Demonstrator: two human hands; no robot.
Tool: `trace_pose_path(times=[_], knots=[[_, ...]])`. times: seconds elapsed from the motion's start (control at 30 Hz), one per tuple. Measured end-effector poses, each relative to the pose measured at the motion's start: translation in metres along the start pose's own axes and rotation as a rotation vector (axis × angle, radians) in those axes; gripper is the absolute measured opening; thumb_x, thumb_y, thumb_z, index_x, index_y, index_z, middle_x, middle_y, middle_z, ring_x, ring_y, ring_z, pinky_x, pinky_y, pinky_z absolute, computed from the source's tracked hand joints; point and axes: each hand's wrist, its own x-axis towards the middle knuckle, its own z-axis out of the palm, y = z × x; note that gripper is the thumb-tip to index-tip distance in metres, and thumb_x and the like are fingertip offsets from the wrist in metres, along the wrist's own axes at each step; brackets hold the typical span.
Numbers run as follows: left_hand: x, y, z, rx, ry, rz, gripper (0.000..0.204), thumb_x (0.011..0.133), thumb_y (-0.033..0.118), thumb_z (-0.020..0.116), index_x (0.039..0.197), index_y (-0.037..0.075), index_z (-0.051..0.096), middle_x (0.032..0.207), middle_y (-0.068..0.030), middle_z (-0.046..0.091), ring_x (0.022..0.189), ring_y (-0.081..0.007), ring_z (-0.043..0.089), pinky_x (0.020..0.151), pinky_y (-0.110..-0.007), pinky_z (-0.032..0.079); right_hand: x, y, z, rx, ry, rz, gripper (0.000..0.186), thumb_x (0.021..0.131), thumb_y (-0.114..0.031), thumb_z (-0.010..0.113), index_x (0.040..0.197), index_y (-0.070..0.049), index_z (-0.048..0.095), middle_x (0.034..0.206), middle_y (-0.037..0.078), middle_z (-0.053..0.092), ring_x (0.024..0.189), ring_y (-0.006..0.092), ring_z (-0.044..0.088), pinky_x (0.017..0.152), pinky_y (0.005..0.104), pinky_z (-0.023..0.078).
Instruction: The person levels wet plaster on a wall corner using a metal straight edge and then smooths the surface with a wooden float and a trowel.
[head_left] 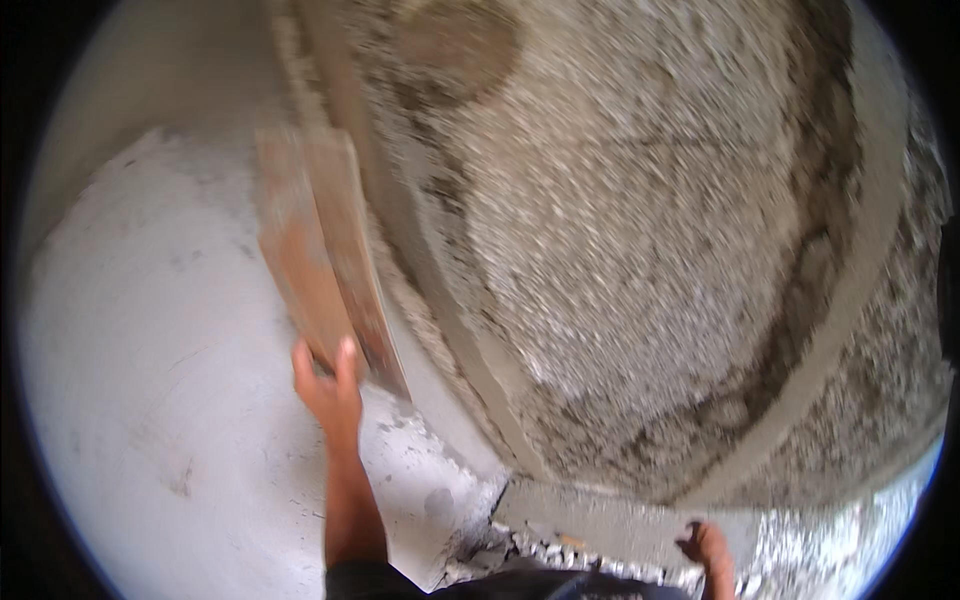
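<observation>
My left hand [335,385] is closed on the lower end of a long brown wooden board [318,235]. A lengthwise line divides the board's face into a lighter and a darker strip, and its upper end is blurred. The board lies along a straight band of smooth wet mortar [415,230], beside the pale wall surface [160,330]. My right hand [707,545] is at the lower right, near a smooth grey ledge [620,525]. Its fingers are loosely curled and apart, with nothing visible in them.
Rough, pebbly grey mortar [640,240] fills the middle, with a darker round patch [458,45] near the top. Another smooth mortar band [830,340] curves down the right side. Broken rubble [500,555] lies by the lower edge.
</observation>
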Motion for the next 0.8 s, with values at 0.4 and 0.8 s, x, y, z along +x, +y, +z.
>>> trace_pose_path(times=[0.4, 0.8], knots=[[-0.294, 0.010, 0.012, -0.181, -1.054, 0.599, 0.043, 0.075, 0.035, 0.084, 0.111, 0.013, 0.072, 0.090, -0.0102, 0.061, 0.093, -0.0352, 0.058, 0.081, -0.051, 0.044, -0.131, -0.189, -0.040, 0.856, 0.102, -0.026, 0.042, 0.097, -0.037, 0.068, 0.103, 0.005, 0.070, 0.088, 0.017, 0.073, 0.077, 0.0287, 0.073, 0.070, 0.0411, 0.056], [-0.408, 0.141, -0.027, -0.902, -1.236, 1.037, 0.053, 0.067, 0.022, 0.080, 0.120, 0.018, 0.071, 0.107, -0.0015, 0.063, 0.107, -0.0257, 0.056, 0.103, -0.049, 0.039, -0.268, -0.211, 0.057, 2.250, 0.618, 0.708, 0.057, 0.093, -0.047, 0.075, 0.106, 0.007, 0.060, 0.080, 0.015, 0.067, 0.066, 0.0242, 0.070, 0.058, 0.0356, 0.059]])
